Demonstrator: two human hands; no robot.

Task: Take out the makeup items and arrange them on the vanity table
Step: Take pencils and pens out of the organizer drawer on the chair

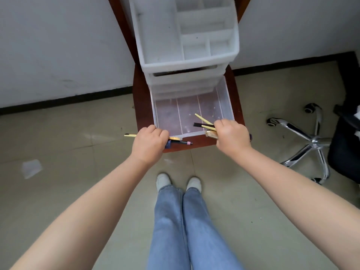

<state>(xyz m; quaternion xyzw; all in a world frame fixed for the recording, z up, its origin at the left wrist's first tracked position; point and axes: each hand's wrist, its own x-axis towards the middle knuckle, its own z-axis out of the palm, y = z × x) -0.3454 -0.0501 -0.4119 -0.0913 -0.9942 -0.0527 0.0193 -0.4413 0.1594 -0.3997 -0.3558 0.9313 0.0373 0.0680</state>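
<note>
Head view: both hands' fingers curl round makeup sticks (204, 121); no readable labels.

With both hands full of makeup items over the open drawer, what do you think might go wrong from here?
1. The left hand grips several thin pencils in one bunch; one might slip and fall to the floor.
2. The clear drawer is pulled far out, near the edge of the narrow table; a knock from the right hand could dislodge it.
</note>
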